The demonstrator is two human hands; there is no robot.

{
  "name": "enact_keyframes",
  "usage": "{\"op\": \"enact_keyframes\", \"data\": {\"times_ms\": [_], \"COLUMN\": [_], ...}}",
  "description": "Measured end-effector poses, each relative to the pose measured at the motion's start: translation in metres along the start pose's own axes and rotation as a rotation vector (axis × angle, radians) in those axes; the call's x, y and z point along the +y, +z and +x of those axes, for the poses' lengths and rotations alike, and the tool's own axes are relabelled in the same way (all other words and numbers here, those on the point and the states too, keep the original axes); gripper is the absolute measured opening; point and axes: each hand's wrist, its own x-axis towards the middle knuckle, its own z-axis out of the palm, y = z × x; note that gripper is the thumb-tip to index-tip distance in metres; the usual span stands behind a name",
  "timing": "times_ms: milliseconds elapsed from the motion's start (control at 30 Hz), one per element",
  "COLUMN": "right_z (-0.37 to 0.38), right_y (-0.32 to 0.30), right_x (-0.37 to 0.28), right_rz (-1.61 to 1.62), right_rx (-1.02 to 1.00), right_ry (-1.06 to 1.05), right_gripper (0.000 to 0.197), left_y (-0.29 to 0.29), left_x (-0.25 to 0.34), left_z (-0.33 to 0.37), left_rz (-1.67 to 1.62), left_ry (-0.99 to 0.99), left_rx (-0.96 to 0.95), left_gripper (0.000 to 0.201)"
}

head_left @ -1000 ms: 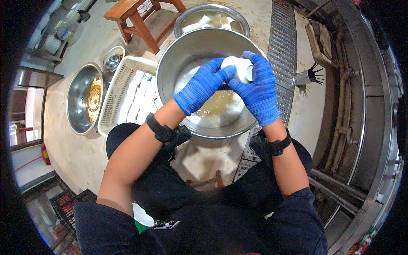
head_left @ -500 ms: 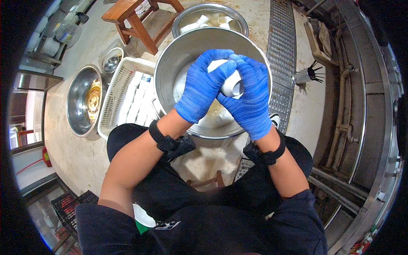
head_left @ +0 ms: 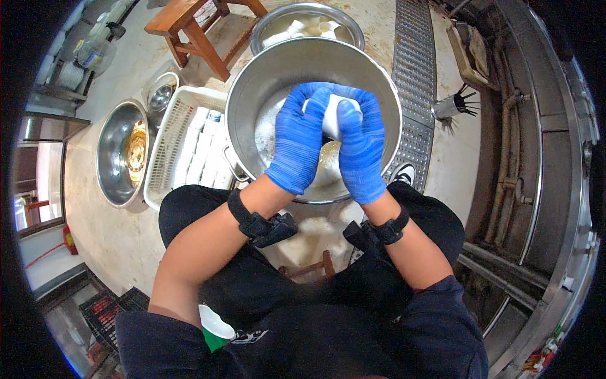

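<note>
Both my hands wear blue knit gloves and are closed round a small white cup (head_left: 331, 121) above a big metal pot (head_left: 252, 85). From the left side my left hand (head_left: 295, 142) grips the cup. My right hand (head_left: 362, 148) wraps the other side, its thumb lying across the white surface. Gloved fingers hide much of the cup. Soapy, foamy water (head_left: 267, 126) shows in the bottom of the pot below.
Left of the pot, a white plastic basket (head_left: 161, 148) holds rows of white cups. Beyond it stands a metal bowl (head_left: 113, 155) with brownish contents. A metal basin (head_left: 260, 38) with white pieces in liquid sits behind the pot. A wooden stool (head_left: 199, 41) and a floor grate (head_left: 413, 63) flank it.
Both hands have turned the cup, so its opening no longer faces me. The right hand has shifted slightly left and its thumb now lies on the cup.
</note>
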Motion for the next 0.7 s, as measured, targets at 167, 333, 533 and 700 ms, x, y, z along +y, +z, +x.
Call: {"op": "enact_keyframes", "data": {"times_ms": [167, 333, 533, 700], "right_z": [-0.006, -0.002, -0.002, 0.002], "right_y": [0.001, -0.005, 0.001, -0.007], "right_x": [0.001, -0.002, -0.004, -0.004], "right_rz": [-0.231, 0.069, 0.005, 0.132], "right_rx": [0.041, 0.087, 0.075, -0.088], "right_ry": [-0.318, 0.094, -0.183, 0.004], "right_gripper": [0.028, 0.022, 0.021, 0.031], "left_y": [0.001, 0.002, 0.004, 0.002], "left_x": [0.002, -0.005, 0.006, 0.004], "left_z": [0.003, -0.005, 0.0, 0.002], "left_rz": [0.049, 0.184, 0.061, 0.002], "left_ry": [0.083, 0.103, 0.073, 0.11], "left_rx": [-0.019, -0.006, -0.014, -0.028], "left_gripper": [0.019, 0.019, 0.017, 0.017]}}
